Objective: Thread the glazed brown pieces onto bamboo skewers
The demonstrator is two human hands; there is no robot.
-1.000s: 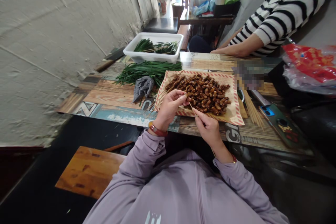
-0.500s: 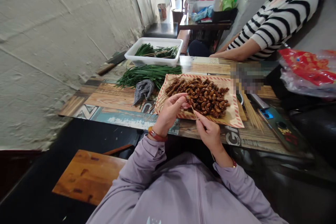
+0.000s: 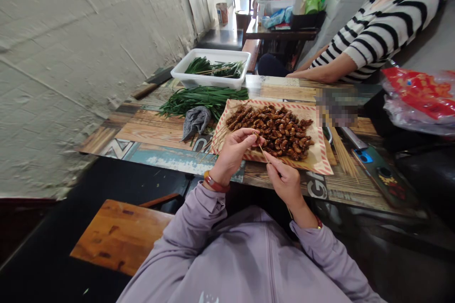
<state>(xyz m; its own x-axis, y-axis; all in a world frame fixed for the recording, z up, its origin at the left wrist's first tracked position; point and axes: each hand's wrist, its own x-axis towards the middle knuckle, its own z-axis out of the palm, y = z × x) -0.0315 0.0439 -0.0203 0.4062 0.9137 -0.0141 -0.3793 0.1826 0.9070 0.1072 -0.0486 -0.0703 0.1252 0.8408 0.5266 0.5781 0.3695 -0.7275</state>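
Over the near edge of a paper-lined tray (image 3: 324, 161), my left hand (image 3: 231, 156) pinches a small brown glossy piece (image 3: 256, 136) between thumb and fingers. My right hand (image 3: 285, 181) is closed around a thin wooden skewer (image 3: 263, 153). The skewer's upper end meets the piece at my left fingertips; its lower end runs back under my right wrist. A heap of dark brown, sauced, curled pieces (image 3: 284, 128) covers the paper just beyond my hands. Several loaded skewers (image 3: 237, 116) lie at the heap's left, their bare sticks pointing toward me.
Long green chives (image 3: 202, 100) and a grey cloth (image 3: 196, 122) lie left of the tray. Behind stands a white tub (image 3: 209, 81) of greens. Bare skewers (image 3: 341, 154), a knife handle (image 3: 351, 138) and a phone (image 3: 386, 175) are at right. A person in stripes (image 3: 369, 42) sits across.
The view has shifted slightly. My left fingers have moved a little around the piece at the skewer's tip; both hands keep their hold.
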